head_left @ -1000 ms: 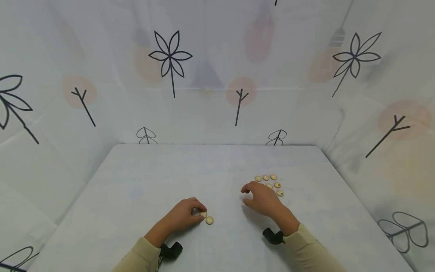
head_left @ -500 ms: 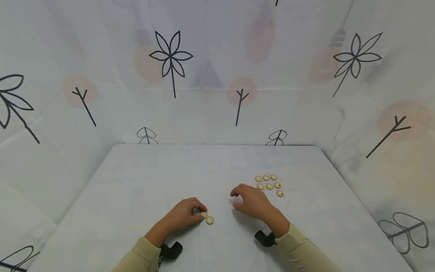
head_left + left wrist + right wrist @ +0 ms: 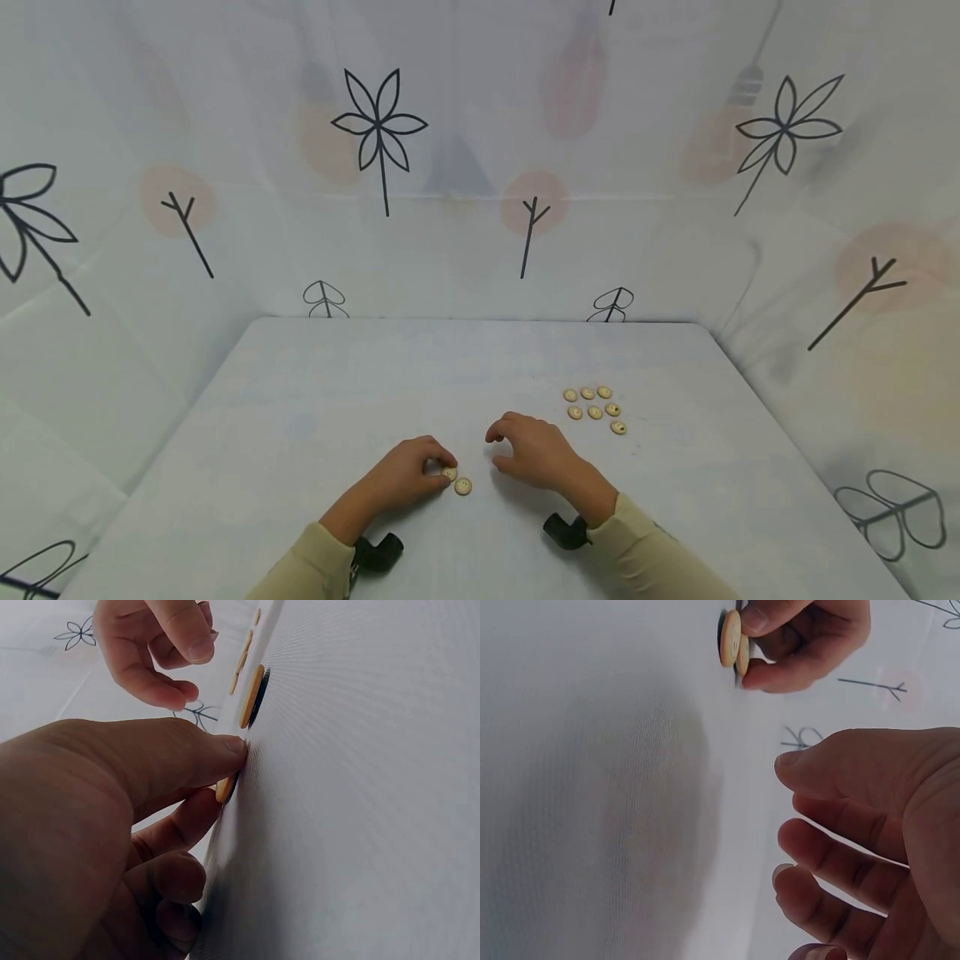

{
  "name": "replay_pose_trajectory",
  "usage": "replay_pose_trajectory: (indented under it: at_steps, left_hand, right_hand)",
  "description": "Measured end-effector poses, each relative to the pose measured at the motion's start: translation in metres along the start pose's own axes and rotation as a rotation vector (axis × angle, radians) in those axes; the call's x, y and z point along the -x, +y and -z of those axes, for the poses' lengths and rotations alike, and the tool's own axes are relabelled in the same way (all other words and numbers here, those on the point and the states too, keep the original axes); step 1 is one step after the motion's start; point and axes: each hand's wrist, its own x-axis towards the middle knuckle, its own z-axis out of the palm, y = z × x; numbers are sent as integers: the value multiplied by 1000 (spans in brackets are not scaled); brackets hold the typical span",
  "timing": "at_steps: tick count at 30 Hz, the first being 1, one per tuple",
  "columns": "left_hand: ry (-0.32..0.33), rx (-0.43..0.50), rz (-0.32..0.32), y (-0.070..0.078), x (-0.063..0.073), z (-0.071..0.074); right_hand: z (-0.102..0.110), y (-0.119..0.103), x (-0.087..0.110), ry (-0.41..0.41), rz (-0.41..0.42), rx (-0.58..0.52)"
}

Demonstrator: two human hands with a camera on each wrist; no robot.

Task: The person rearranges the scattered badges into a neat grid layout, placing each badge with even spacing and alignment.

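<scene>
On the white table my left hand (image 3: 405, 475) pinches a round, pale wooden button (image 3: 449, 473) between thumb and forefinger. In the left wrist view that button (image 3: 223, 789) stands out edge-on between the fingertips, right at the table surface. A second wooden button (image 3: 463, 486) lies just to its right, close beside it. My right hand (image 3: 534, 450) hovers over the table to the right of this pair, thumb and fingers loosely bent and apart. Nothing shows between those fingers in the right wrist view, where the second button (image 3: 731, 639) appears near the left fingertips.
Several more wooden buttons (image 3: 595, 412) lie in loose rows beyond my right hand, toward the back right. The white tabletop (image 3: 337, 375) ends at a patterned cloth backdrop (image 3: 450, 250). A black wrist device (image 3: 378, 552) sits under each forearm.
My right hand has moved left and a little nearer, away from the rows of buttons and toward the left hand. The left hand and its button have stayed in place.
</scene>
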Motion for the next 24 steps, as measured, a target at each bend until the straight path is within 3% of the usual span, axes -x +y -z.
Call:
replay_pose_trajectory:
  at_steps: [24]
  left_hand:
    - [3, -9, -29, 4, 2, 3]
  right_hand:
    - [-13, -21, -5, -73, 107, -19]
